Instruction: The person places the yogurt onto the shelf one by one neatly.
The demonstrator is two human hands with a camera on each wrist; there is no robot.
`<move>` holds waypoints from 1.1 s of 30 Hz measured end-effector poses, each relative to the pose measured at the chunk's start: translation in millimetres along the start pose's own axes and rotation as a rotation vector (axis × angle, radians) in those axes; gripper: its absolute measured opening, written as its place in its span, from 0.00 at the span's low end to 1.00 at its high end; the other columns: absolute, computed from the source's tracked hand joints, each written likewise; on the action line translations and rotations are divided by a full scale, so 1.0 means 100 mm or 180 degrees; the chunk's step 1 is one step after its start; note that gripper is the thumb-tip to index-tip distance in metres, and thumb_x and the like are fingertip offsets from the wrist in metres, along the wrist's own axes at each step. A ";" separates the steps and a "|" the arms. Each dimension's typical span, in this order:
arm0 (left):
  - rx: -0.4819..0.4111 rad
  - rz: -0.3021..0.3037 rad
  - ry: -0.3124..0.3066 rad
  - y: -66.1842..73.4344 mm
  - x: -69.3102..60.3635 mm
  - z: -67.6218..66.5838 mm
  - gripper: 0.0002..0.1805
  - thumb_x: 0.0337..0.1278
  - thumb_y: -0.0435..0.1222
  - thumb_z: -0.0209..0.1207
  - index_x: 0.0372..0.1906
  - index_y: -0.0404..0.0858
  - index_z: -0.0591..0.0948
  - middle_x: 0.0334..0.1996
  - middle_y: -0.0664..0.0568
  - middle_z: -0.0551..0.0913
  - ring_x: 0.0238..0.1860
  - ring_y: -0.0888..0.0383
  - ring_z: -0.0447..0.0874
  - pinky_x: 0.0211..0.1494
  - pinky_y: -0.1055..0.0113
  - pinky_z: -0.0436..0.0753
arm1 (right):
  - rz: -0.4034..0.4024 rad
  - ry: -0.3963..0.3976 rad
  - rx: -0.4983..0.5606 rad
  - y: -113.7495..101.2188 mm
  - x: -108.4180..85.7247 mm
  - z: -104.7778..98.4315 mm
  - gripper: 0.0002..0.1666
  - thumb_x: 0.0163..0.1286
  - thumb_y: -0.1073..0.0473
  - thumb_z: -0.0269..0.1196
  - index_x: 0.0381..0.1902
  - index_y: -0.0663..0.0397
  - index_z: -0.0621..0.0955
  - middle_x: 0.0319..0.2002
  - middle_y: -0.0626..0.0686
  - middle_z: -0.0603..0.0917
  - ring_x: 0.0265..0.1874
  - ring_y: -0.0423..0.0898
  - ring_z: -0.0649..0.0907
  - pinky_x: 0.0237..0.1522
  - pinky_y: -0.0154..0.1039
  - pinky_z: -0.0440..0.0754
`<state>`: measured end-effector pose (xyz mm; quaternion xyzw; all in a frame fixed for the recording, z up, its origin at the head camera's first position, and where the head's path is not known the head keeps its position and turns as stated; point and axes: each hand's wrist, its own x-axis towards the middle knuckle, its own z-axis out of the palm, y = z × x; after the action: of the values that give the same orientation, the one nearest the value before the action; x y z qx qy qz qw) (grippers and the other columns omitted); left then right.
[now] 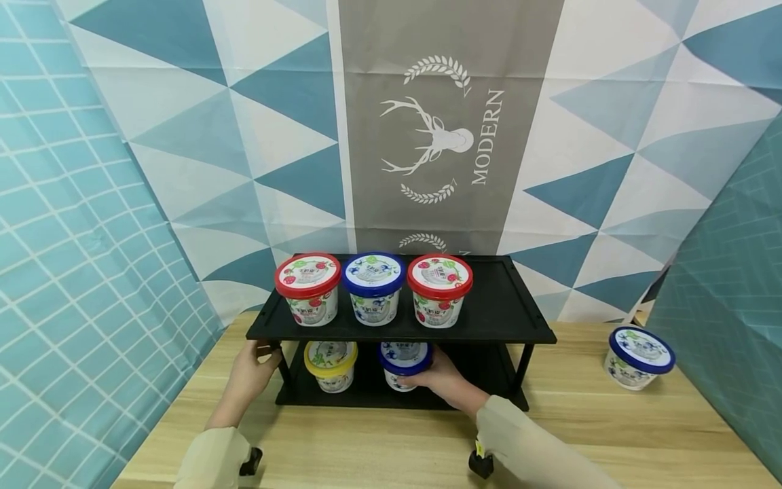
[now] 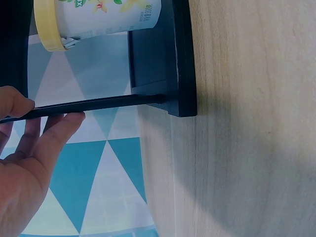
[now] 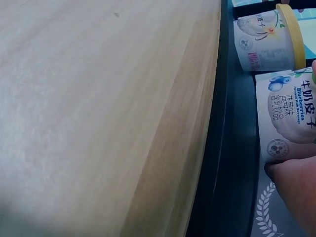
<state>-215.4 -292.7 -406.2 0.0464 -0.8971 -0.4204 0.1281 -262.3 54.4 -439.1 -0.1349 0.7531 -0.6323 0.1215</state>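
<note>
A black two-tier rack [image 1: 501, 299] stands on the wooden table. My left hand [image 1: 253, 370] pinches the rack's front left leg [image 2: 98, 102] between thumb and fingers, just under the upper tier. On the lower tier my right hand [image 1: 446, 377] grips a blueberry tub with a blue lid [image 1: 403, 360] from its right side. Left of that tub, a yellow-lidded tub [image 1: 330, 367] sits on the same tier. Up top stand a red-lidded tub [image 1: 308, 288], a blue-lidded tub [image 1: 374, 288] and another red-lidded tub [image 1: 440, 288] in a row.
Another blue-lidded tub [image 1: 638, 358] stands on the table [image 1: 580, 407] at the right. A patterned cloth [image 1: 293, 136] hangs behind the rack. Blue tile-patterned cloth [image 1: 61, 272] closes off the left side, and a teal one [image 1: 727, 292] the right.
</note>
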 end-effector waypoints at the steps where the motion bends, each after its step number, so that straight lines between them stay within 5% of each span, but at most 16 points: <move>1: -0.0005 0.0003 -0.0003 0.00 0.00 0.00 0.24 0.64 0.32 0.48 0.64 0.39 0.62 0.57 0.33 0.70 0.58 0.35 0.71 0.53 0.48 0.78 | -0.0003 -0.0003 0.0004 0.00 0.01 0.00 0.55 0.47 0.57 0.75 0.69 0.54 0.58 0.61 0.59 0.72 0.61 0.57 0.73 0.61 0.55 0.71; 33: -0.0050 -0.0017 0.0010 0.03 -0.03 -0.01 0.23 0.65 0.32 0.49 0.63 0.38 0.63 0.56 0.33 0.71 0.58 0.35 0.72 0.55 0.47 0.77 | 0.0027 0.0033 -0.0036 0.17 0.18 0.31 0.56 0.48 0.57 0.75 0.70 0.54 0.57 0.63 0.60 0.70 0.62 0.59 0.71 0.62 0.56 0.70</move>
<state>-212.4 -291.1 -403.2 0.0484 -0.8934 -0.4277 0.1288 -269.4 22.4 -461.6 -0.1291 0.7579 -0.6282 0.1196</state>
